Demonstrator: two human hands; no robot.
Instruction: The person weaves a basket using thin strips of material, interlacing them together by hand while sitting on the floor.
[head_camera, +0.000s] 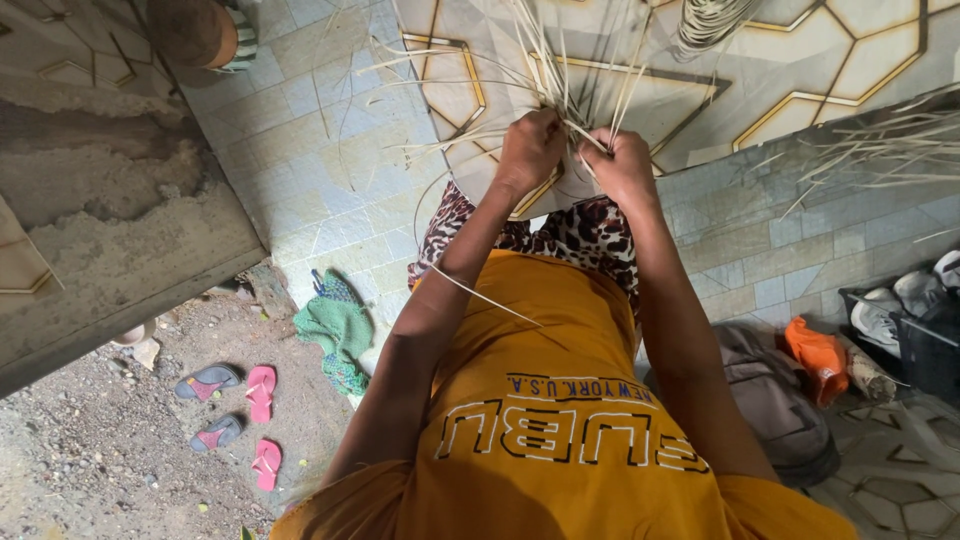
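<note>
Tiled flooring (330, 140) in pale grey-blue squares runs under the work area, meeting a panel (800, 60) with gold hexagon lines at the top of the head view. Left of it lies a rough concrete slab (110, 230), and below that bare dirt ground (90, 460). On the dirt sit two pink flip-flops (262, 392) and two grey ones (207, 380), well apart from the person. A green cloth (337, 328) lies crumpled at the tile edge, just beside the person's left arm. Both arms reach forward from an orange shirt (540, 400), over leopard-print trousers (590, 235). Left hand (530, 150) is closed in a fist around a bundle of pale strips (560, 70); right hand (620, 165) is likewise closed on the same strips, the two fists near each other, almost touching. From the hands the strips fan upward and outward over the panel; one loose strip trails down across the shirt. More strips (880, 150) lie in a heap on the tiles at right, apart from the hands. At lower right lie a grey bag (775, 400), an orange cloth (818, 355) beside it, and a dark crate (920, 340) holding shoes. A coiled woven piece (710, 20) shows at the top edge; detail cannot be told.
</note>
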